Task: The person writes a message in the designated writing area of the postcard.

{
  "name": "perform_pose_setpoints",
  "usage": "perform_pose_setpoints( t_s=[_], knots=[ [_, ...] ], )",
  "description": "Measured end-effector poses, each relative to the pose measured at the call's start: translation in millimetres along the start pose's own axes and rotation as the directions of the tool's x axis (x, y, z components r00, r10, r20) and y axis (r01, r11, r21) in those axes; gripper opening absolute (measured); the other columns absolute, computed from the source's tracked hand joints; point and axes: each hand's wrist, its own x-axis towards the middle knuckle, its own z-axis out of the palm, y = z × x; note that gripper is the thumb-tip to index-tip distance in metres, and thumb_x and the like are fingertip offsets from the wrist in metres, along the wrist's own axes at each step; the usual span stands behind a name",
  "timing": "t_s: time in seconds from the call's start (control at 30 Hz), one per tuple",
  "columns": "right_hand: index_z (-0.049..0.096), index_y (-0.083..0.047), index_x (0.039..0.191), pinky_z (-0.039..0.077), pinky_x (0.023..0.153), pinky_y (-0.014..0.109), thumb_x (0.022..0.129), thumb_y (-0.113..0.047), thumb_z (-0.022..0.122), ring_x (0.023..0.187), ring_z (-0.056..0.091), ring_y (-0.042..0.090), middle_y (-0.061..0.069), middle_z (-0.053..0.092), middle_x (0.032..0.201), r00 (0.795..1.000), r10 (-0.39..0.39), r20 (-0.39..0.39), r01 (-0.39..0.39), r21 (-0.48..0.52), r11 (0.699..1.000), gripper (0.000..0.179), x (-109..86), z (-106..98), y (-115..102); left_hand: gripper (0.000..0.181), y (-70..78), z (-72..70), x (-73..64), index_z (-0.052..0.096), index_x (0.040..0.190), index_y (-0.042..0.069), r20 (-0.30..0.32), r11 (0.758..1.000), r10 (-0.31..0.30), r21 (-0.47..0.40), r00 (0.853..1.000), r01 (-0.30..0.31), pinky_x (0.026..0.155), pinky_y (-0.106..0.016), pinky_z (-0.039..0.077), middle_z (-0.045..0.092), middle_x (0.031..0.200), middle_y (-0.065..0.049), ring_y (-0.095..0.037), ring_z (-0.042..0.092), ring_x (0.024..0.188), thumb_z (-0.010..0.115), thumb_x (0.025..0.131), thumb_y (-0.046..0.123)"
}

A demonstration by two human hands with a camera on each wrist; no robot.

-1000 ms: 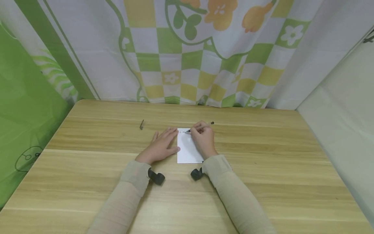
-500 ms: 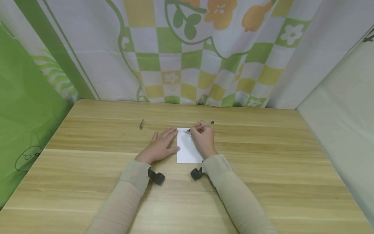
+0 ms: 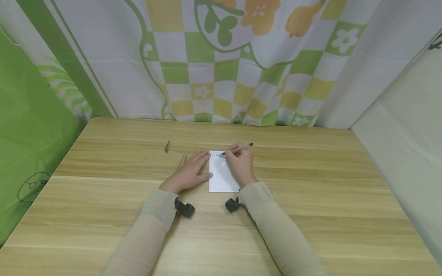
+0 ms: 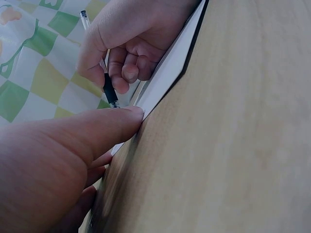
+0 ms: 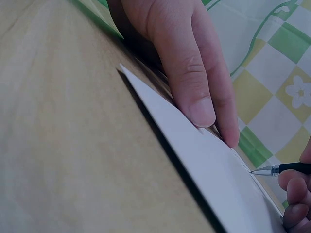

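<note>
A small white sheet of paper, perhaps a pad, lies on the wooden table with a short row of tiny marks along its top. My left hand rests at its left edge, fingers extended; the thumb presses on the edge in the right wrist view. Between thumb and fingers my right hand grips a slim pen with a clear barrel and a black grip. The pen's tip meets the paper near the top edge. That hand covers the paper's right side, and the marks are too small to read.
Left of the paper lies a small dark thin piece that looks like a pen cap. A checked, flowered curtain hangs behind the table's far edge. Green cloth hangs on the left, and a pale wall stands right.
</note>
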Motion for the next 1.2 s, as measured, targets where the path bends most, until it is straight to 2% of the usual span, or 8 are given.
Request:
perform_pose_setpoints(
  t_s=[0.6,0.73,0.93,1.2],
  knots=[
    [0.068,-0.004,0.081,0.049,0.061,0.023,0.087,-0.010,0.061,0.077,0.059,0.019,0.004,0.066,0.091,1.000,-0.002,-0.016,0.002,0.030,1.000,0.011,1.0,-0.2,0.9,0.074,-0.4,0.7,0.5,0.027,0.160,0.007,0.001,1.000,-0.005,0.000,1.000,0.005,0.121,-0.062,-0.007,0.017,0.168,-0.011,-0.031,0.006,0.156,0.059,0.102,0.040],
    [0.067,-0.004,0.084,0.049,0.058,0.023,0.088,-0.010,0.061,0.073,0.060,0.019,0.005,0.066,0.091,1.000,0.014,-0.012,-0.014,0.050,0.999,0.010,0.1,-0.3,0.0,0.074,-0.4,0.5,0.5,0.028,0.160,0.007,0.000,1.000,-0.003,-0.002,1.000,0.003,0.121,-0.062,-0.007,0.018,0.168,-0.012,-0.032,0.007,0.156,0.058,0.102,0.040],
    [0.067,0.001,0.090,0.050,0.053,0.023,0.092,-0.010,0.058,0.063,0.058,0.020,0.011,0.065,0.081,0.999,0.034,-0.005,-0.033,0.126,0.991,0.015,-1.2,-0.8,-0.3,0.074,-0.2,0.3,0.5,0.028,0.160,0.006,-0.002,1.000,0.001,-0.005,1.000,-0.001,0.120,-0.063,-0.006,0.018,0.168,-0.012,-0.032,0.007,0.156,0.059,0.101,0.040],
    [0.067,-0.002,0.091,0.048,0.052,0.021,0.095,-0.011,0.058,0.061,0.055,0.020,0.012,0.063,0.081,1.000,-0.016,-0.014,0.018,0.167,0.986,0.014,-2.3,-1.3,0.0,0.074,-0.2,0.6,0.4,0.029,0.160,0.006,-0.007,1.000,-0.002,-0.005,1.000,0.002,0.120,-0.063,-0.006,0.019,0.168,-0.012,-0.032,0.008,0.156,0.059,0.101,0.039]
  ],
)
